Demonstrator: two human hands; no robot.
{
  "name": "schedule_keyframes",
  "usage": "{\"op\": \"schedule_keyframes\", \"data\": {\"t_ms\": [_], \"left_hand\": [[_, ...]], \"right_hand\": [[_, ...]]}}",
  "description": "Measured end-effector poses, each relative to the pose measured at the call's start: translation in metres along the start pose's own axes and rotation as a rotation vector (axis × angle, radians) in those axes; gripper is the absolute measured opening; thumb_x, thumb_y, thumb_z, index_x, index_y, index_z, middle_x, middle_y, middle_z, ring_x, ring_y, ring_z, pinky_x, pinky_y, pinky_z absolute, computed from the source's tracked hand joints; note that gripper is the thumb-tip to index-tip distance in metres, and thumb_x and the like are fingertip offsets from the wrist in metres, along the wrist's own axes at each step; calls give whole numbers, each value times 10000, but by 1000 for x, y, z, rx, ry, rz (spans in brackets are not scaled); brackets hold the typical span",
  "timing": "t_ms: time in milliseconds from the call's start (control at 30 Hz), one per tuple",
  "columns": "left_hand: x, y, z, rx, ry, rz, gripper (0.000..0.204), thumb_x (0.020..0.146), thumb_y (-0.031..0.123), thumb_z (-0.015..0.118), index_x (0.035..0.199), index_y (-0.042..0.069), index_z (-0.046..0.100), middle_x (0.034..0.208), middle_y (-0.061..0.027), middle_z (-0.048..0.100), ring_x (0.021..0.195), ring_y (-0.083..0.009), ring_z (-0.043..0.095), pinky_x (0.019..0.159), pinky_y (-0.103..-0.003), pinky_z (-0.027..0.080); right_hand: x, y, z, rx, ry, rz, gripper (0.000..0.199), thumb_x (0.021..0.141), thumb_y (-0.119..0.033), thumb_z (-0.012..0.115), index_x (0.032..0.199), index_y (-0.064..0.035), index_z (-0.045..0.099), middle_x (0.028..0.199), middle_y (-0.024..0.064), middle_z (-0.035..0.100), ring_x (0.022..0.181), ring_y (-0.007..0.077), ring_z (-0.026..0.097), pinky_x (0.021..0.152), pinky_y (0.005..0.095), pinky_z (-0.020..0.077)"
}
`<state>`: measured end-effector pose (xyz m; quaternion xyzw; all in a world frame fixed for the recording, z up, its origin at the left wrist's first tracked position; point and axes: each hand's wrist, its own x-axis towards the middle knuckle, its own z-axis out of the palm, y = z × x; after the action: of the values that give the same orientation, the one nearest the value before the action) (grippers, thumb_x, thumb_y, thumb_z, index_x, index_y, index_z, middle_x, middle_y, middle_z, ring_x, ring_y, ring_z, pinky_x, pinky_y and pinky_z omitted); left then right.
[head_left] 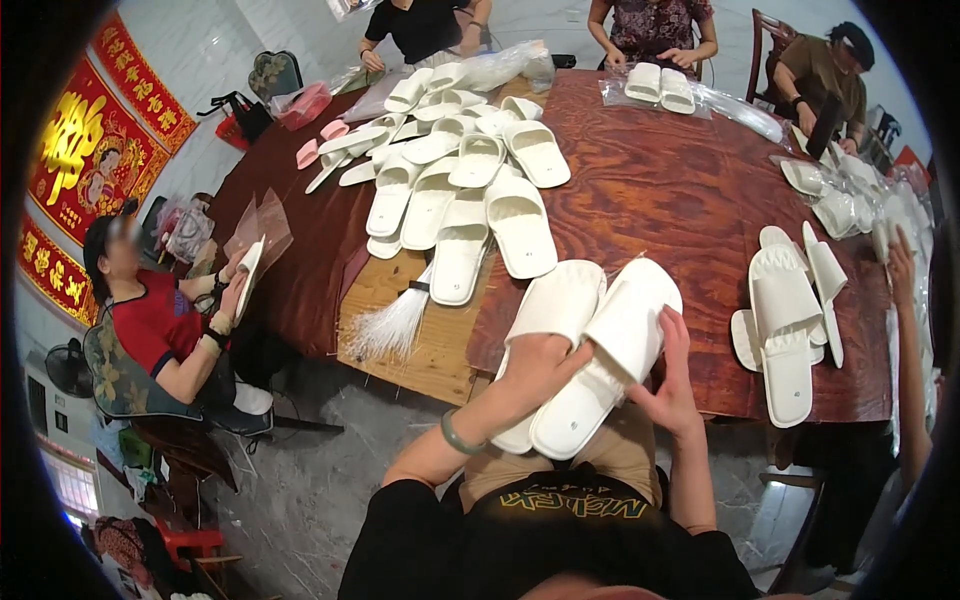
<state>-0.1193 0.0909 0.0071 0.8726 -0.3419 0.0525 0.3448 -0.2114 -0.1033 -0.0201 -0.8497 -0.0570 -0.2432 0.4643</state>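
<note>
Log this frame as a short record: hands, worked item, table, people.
left hand: gripping a white slipper at its strap opening
right hand: against the same slipper's right edge
beside it: second white slipper, to the left, partly covered
table: reddish-brown wood
far left on table: white slipper pile, pink slippers
near pile: white bristle bundle
right on table: loose white slippers
co-worker in red: holding a slipper

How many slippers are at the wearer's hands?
2: the front slipper, between the left hand and right hand, and the rear slipper, partly behind it, to the left. Others may be hidden underneath.
</note>
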Motion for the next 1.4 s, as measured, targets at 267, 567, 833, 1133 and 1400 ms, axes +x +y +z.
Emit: {"op": "schedule_keyframes", "data": {"t_ms": [267, 567, 833, 1133, 1400], "left_hand": [[-22, -4, -102, -84, -61, -405, 158, 744, 104, 645, 716, -51, 634, 566, -23, 595, 532, -76, 524, 483, -270, 424], [95, -100, -191, -190, 399, -175, 262, 835, 175, 600, 890, -79, 629, 755, -21, 615, 667, -58, 533, 549, -235, 407], [169, -319, -217, 16, 156, -439, 272, 847, 237, 594, 901, -20, 665, 777, -36, 639, 679, -117, 562, 589, -306, 452], [105, -151, -126, -82, 228, -328, 485, 799, 442, 637, 985, -6, 648, 533, -25, 518, 491, -69, 456, 454, -247, 360], [52, -103, -24, 545, -4, 107, 495, 796, 473, 581, 1145, 123, 540, 707, -145, 600, 618, -286, 611, 495, -386, 467]], "right_hand": [[-16, 27, -29, 193, 200, 181, 562, 714, -40, 601, 1251, -18, 436, 1279, 138, 378, 1129, 248, 439, 933, 330, 396], [-21, 23, -33, 36, 226, 144, 371, 740, 12, 614, 1103, -3, 538, 1164, 145, 459, 1039, 252, 523, 863, 329, 464], [-17, 4, -16, 14, 196, 102, 341, 737, 49, 605, 1070, 11, 545, 1170, 134, 453, 1046, 230, 509, 859, 303, 451], [-61, 57, -230, -730, 319, 129, 484, 848, -81, 570, 1281, 52, 398, 1272, 184, 444, 1172, 265, 439, 1013, 353, 311], [10, 148, -264, -193, 27, 360, 523, 853, -180, 564, 1284, 62, 392, 1245, 171, 476, 1143, 238, 449, 964, 320, 344]]}}
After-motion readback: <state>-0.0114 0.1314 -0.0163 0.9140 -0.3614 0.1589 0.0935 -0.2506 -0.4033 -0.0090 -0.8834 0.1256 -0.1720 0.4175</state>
